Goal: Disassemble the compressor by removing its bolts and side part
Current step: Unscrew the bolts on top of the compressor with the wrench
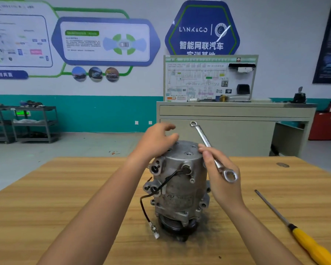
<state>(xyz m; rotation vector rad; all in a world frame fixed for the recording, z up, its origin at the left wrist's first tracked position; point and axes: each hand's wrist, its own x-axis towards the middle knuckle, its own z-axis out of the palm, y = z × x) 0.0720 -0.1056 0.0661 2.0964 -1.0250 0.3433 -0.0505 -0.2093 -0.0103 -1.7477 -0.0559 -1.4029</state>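
A grey metal compressor point(180, 188) stands upright on the wooden table point(65, 188), its black pulley end down and its end cap with several bolt holes facing up. A black wire with a white plug point(154, 231) hangs off its left side. My left hand point(157, 139) rests on the left of the top cap, fingers loosely curved over it. My right hand point(221, 176) holds a silver double ring wrench point(211, 150) by its shaft, just right of the cap, one ring pointing up and away, the other near my palm.
A long screwdriver with a yellow handle point(306, 240) lies on the table at the right. Behind the table stand a grey workbench point(235, 119) with a wiring display board, metal shelf carts point(31, 123) at left and a red cabinet point(325, 127) at far right.
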